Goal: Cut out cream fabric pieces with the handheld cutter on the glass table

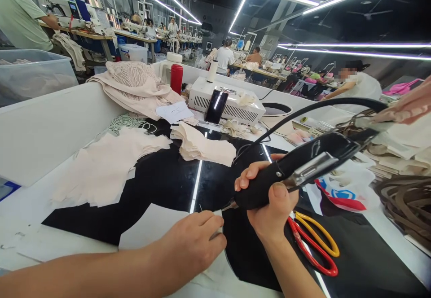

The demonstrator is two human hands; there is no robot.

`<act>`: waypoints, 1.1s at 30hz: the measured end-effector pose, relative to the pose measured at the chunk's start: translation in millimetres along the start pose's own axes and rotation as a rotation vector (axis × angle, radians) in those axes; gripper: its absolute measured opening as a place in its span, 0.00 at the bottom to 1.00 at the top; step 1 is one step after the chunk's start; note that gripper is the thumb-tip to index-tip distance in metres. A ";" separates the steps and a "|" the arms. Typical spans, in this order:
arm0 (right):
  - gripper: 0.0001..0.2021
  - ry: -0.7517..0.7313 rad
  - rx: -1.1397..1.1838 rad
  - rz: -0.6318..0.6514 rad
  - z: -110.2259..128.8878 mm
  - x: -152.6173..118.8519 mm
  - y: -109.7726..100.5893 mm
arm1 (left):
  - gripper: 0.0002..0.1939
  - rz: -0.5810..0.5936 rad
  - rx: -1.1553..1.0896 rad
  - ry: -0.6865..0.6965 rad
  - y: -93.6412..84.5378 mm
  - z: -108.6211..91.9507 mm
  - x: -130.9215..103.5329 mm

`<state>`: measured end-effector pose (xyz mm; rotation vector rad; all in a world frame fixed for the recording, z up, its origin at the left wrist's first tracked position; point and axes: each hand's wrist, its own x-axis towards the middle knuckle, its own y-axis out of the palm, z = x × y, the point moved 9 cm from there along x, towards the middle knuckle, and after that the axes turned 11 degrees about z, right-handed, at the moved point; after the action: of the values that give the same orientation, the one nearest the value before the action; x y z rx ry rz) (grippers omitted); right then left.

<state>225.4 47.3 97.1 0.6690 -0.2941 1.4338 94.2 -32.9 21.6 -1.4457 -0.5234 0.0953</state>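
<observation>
My right hand (272,210) is wrapped round a black corded hand tool (303,163) with a metal lever along its side. The tool tilts up to the right, and its thin metal tip points toward my left hand (198,242). That hand is closed in a pinch over a white sheet (153,226); a small pale bit shows at its fingertips, too small to name. A black cable (303,109) arches above the tool. Beside my right wrist lie scissors (316,239) with red and yellow handles.
Stacked cream fabric pieces (205,143) and a larger pale pile (97,168) lie on the black board (161,177). Behind them, a phone (216,106) leans on a vented white box (232,102) near a red bottle (176,78). Brown strips (407,203) crowd the right.
</observation>
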 end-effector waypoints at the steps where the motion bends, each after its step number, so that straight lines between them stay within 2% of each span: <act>1: 0.26 -0.001 -0.002 0.000 0.1 0.0 0.1 | 0.09 -0.015 0.028 0.003 -1.3 -1.2 -0.5; 4: 0.26 0.004 -0.003 0.000 -0.9 -0.2 0.4 | 0.08 -0.056 0.092 0.027 -4.2 -5.3 -0.9; 12: 0.26 -0.018 0.031 -0.008 -1.5 -0.9 0.1 | 0.14 -0.182 0.110 0.001 -16.0 -5.2 -1.5; 16: 0.26 -0.020 0.021 -0.017 -1.0 -0.6 0.2 | 0.12 -0.126 0.124 0.023 -11.6 -6.6 -0.7; 20: 0.25 -0.030 0.019 -0.012 -0.4 0.4 0.8 | 0.10 -0.139 0.127 0.023 -12.2 -7.1 -1.5; 29: 0.25 -0.039 0.046 -0.016 -1.0 0.4 0.7 | 0.11 -0.067 0.244 0.044 -4.5 -11.8 -2.8; 33: 0.23 -0.042 0.055 -0.015 -1.4 0.2 1.3 | 0.11 -0.137 0.247 -0.003 -2.6 -10.7 -5.4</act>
<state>223.9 48.3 96.4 0.7448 -0.2827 1.4190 93.0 -45.0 22.1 -1.1665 -0.5907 0.0507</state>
